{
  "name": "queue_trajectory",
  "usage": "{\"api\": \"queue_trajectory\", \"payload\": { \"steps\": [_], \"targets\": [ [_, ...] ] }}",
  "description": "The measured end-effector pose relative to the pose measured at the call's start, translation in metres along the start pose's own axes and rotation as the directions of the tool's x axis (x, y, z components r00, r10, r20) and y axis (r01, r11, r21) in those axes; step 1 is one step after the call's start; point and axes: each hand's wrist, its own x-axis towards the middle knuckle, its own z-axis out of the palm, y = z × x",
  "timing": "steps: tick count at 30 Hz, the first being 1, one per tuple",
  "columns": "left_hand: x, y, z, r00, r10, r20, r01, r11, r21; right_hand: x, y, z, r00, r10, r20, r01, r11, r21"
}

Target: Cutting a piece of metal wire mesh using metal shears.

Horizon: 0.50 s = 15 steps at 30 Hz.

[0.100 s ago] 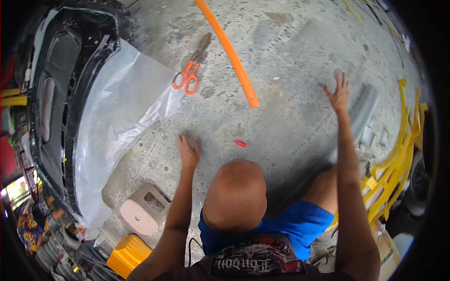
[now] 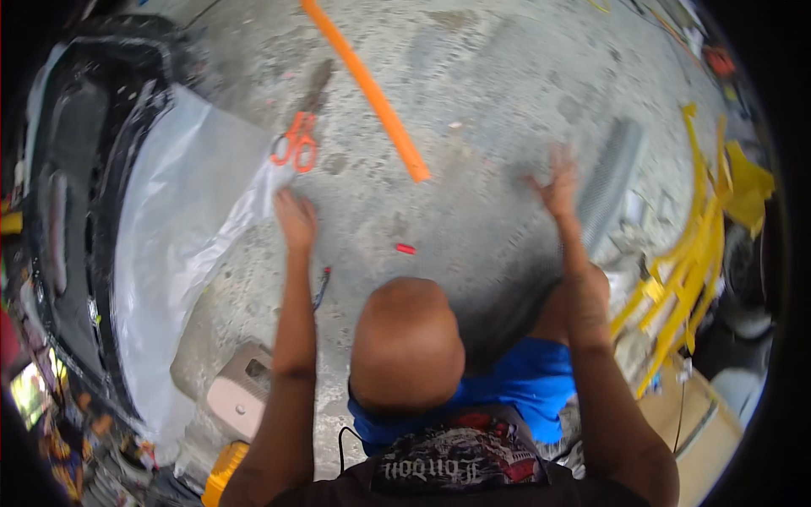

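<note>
My left hand is low over the floor, just below the orange handles of the scissors and beside a clear plastic sheet. Its fingers look loosely extended, slightly blurred, with nothing visible in them. Over on the right, my right hand has its fingers spread above grey mesh lying on the concrete. A rolled part of that mesh is just right of this hand. Between the hands lies a small red cylinder. An orange strip stretches away beyond it.
A large black moulded panel stands along the left. By my left forearm are a thin red-tipped tool, a beige plastic cover and a yellow container. Yellow strips and a cardboard box are at the right.
The whole view has shifted, so things sit farther left. My left hand has moved forward, closer to the scissors, uncovering the thin red-tipped tool. My right hand is still spread.
</note>
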Motion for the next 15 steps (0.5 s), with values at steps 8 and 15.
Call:
{"api": "queue_trajectory", "payload": {
  "steps": [8, 15],
  "targets": [
    [0.1, -0.049, 0.034, 0.891, -0.136, 0.432, 0.095, 0.989, 0.115, -0.056, -0.078, -0.02, 0.643, 0.464, 0.609, -0.521, 0.848, -0.096],
    [0.086, -0.036, 0.042, 0.955, -0.036, 0.294, -0.06, 0.948, 0.313, -0.054, -0.072, -0.015, 0.509, 0.475, 0.718, -0.531, 0.83, -0.173]
  ]
}}
